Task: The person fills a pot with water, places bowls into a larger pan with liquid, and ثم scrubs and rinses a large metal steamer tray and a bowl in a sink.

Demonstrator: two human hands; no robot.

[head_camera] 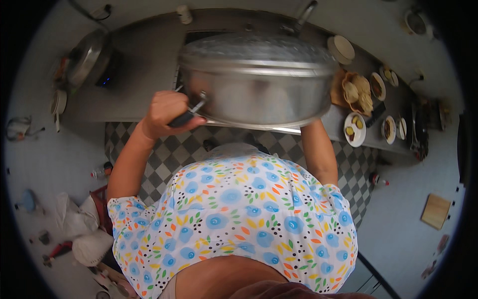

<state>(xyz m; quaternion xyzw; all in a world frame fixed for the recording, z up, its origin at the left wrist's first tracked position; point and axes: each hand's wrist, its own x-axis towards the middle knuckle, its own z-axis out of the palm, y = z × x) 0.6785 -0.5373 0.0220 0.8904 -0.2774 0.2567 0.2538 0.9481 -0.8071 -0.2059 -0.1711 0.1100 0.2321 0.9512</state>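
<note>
A large round stainless-steel pot [257, 97] hangs in front of me above the counter edge, slightly blurred. It is tilted, and I cannot tell whether its dark, wet-looking far face [257, 46] is the underside or a lid. On its left side, my left hand [168, 110] is closed around a black loop handle [180, 119] on a metal bracket. My right forearm [317, 149] reaches up behind the pot's right side, which hides the right hand. Behind the pot is a sink area with a metal faucet [305, 17].
A metal counter [145, 56] curves around. Left are a lidded pan [86, 59] on a cooker with blue lights and a small white pot [59, 102]. Right are a basket of buns [358, 93], a white plate with food [354, 130], several dishes and stacked bowls [341, 49].
</note>
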